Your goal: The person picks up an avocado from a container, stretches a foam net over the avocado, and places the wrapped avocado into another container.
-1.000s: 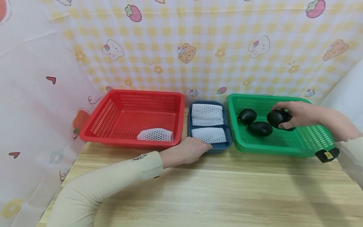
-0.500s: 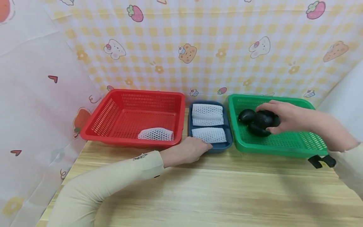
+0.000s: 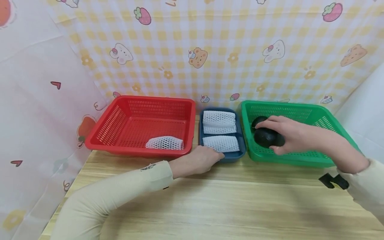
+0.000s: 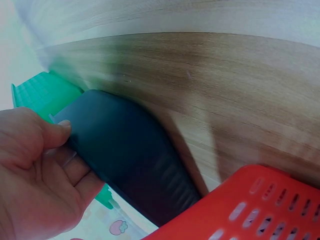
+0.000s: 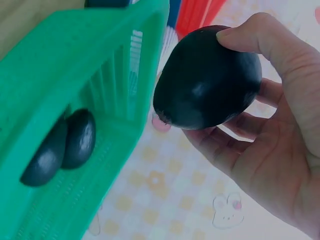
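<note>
My right hand grips a dark, glossy avocado above the left part of the green basket. In the right wrist view the thumb lies on top of this avocado, with fingers beneath. Two more avocados lie in the basket; in the head view they are largely hidden by the held one. My left hand pinches the near left rim of a dark blue tray, thumb outside in the left wrist view. White foam net sleeves lie in the tray's two compartments.
A red basket stands left of the tray, with a white foam net bundle in its near right corner; its content is unclear. Bare wooden table lies in front. A patterned curtain hangs behind the containers.
My right hand has moved left and toward me with the avocado, from the middle of the green basket to above the other avocados. The left hand has stayed on the tray.
</note>
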Available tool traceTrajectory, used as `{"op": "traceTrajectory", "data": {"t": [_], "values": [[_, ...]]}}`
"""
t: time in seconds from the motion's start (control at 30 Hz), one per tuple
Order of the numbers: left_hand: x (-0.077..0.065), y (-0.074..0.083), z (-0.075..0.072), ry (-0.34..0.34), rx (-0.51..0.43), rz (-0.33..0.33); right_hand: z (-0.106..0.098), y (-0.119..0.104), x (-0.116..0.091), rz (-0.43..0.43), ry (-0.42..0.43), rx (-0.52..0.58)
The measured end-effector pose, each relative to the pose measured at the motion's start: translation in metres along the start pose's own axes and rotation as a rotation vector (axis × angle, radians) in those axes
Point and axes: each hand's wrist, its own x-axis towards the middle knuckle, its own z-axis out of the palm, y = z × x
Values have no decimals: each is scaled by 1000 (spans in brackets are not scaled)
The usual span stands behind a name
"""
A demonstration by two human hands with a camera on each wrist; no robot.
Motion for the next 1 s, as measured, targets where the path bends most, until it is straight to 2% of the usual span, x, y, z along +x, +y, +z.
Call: {"op": "traceTrajectory", "data": {"t": [0.17,0.37,0.47,0.73,1.0], "values": [[0,0,1,4,9,-7,12,-14,4,-83,15,3],[1,0,1,8,6,-4,27,-33,7,-120,-10,-11],[1,0,1,16,-1,1,33,-41,8,-136,-52,-13],[2,0,1,7,-10,-2,50,-62,7,-139,-191,76],[3,-1,2,-21,-12,-22,78,-66,14,-121,-331,68]]}}
